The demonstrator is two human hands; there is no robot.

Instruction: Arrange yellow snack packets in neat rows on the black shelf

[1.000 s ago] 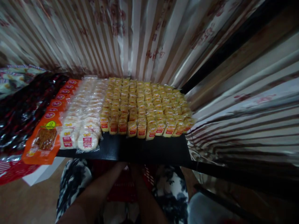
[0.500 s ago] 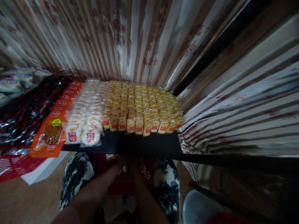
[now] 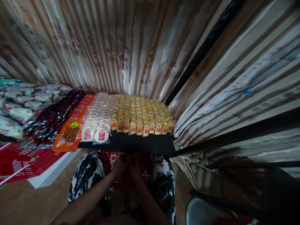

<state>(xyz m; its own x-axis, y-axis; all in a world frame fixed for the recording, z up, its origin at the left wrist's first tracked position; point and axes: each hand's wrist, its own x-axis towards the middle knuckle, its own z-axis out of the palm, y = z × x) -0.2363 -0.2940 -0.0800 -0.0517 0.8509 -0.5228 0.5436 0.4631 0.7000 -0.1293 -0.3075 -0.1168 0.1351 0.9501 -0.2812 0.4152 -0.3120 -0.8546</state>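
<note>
Between my knees, just under the front edge of the black shelf [image 3: 140,143], a red plastic basket [image 3: 146,170] rests in shadow. My left hand [image 3: 121,165] and my right hand [image 3: 135,166] are close together inside it or over it. Their fingers are lost in the dark, so whether they grip anything cannot be made out. On the shelf above stand rows of small yellow wrapped cakes [image 3: 140,114]. To their left are clear packs of round white crackers [image 3: 101,134] and an orange bag of brown sticks [image 3: 70,134].
Dark red-black shiny packets [image 3: 51,122] and white snack packets [image 3: 21,114] lie further left. Below them are another red basket [image 3: 39,161] and a white box [image 3: 53,167]. Striped plastic sheeting [image 3: 131,47] hangs behind. A pale rounded object [image 3: 201,212] is at lower right.
The view has shifted left, so the shelf goods appear further right and more white packets show. My hands stay close together at the basket between my knees.
</note>
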